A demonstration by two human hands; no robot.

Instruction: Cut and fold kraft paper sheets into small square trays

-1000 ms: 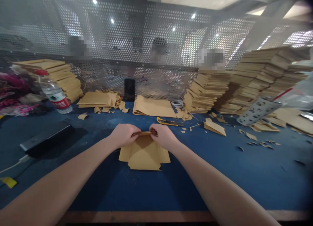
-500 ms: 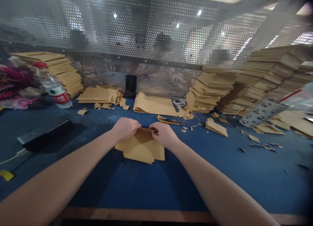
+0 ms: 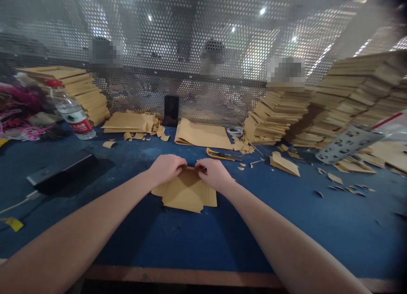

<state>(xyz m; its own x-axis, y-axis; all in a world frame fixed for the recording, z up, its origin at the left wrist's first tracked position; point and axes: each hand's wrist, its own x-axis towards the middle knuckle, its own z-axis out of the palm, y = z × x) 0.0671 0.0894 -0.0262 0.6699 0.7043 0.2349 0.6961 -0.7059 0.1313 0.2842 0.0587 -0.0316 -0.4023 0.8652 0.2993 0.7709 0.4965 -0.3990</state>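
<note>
1. Brown paper [image 3: 183,196]: I found the sheet on the blue table [image 3: 187,243], directly before the person, its notched near edge held by neither hand. In my judgement an uneven pull could swing it askew.

2. Left hand [image 3: 167,167]: fingers closed in a pinch on the paper's far edge. Right hand [image 3: 214,173]: fingers curled, pinching the same edge. Fingertips were partly hidden, so I could not confirm how deep either grip went. Unequal pressure risked a crooked crease.

3. Paper scraps [image 3: 335,178]: loose, well to the right. Any piece trapped beneath the sheet could mark it.

4. Utility knife [image 3: 222,155]: lay just beyond the right hand. I could not tell whether its blade was out; if so, a careless reach risked a cut.

5. Patterned cup [image 3: 348,145]: appeared tilted, near loose paper. A knock could wet that paper, if it held liquid.

6. Paper stack [image 3: 276,120]: layers uneven; a bump could topple it.
</note>
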